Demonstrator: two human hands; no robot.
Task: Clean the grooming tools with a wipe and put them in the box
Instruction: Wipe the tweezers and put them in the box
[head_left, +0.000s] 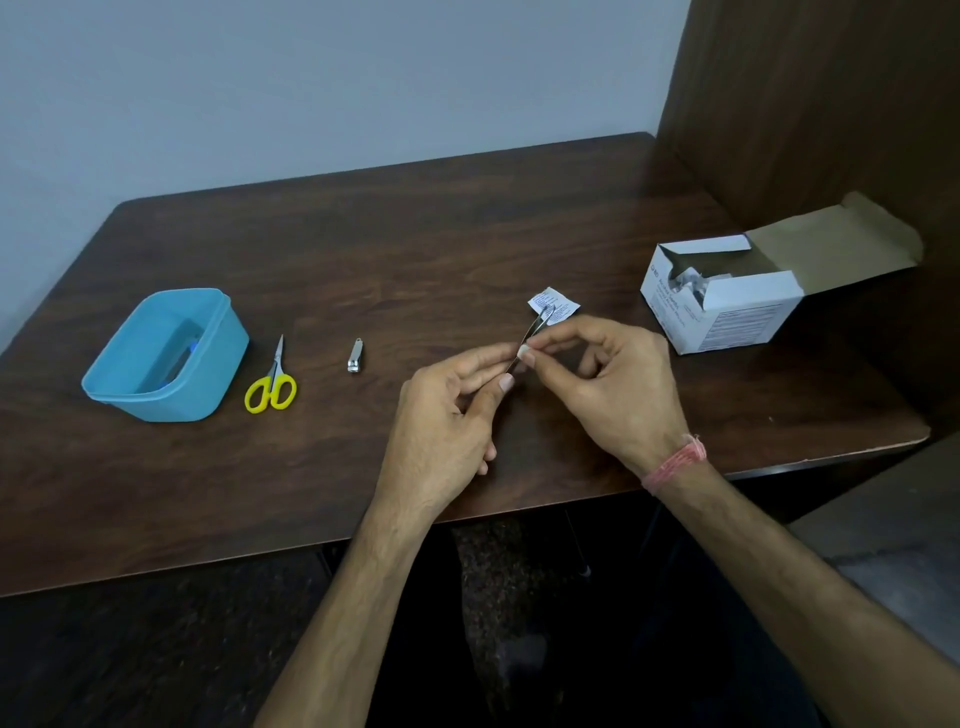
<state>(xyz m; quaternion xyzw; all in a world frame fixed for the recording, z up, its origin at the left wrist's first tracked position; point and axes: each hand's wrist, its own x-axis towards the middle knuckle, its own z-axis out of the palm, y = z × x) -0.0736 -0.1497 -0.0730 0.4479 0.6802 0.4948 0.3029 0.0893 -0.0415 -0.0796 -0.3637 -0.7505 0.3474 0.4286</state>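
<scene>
A slim metal tool, taken to be tweezers (525, 340), is held above the tabletop (467, 234) between both hands. The left hand (447, 410) pinches its lower end between thumb and forefinger, presumably to keep it steady and angled up and away. The right hand (618, 384) pinches the shaft just above the left grip, with a small white wipe (529, 355) seemingly folded round the metal so that it can be drawn along the length; the wipe is largely hidden by the fingertips, so its extent cannot be stated with confidence. Both grips are thus narrow and occupied: left on the tool, right on wipe and tool together. Just beyond the tool's tip a torn white sachet (553, 305) lies flat on the tabletop, likely the wrapper of the wipe in use. Farther to the right of the right grip an opened white carton (727, 306) stands with its flap up, more sachets being visible inside, kept within reach for fresh wipes. Left of the left grip, a nail clipper (355, 356) is nearest, then yellow-handled scissors (271, 384), and well beyond them the blue box (166, 358), open-topped to receive cleaned tools. Something small and dark appears inside the box, unidentified. Clipper and scissors lie outside it and are judged still to be cleaned.
</scene>
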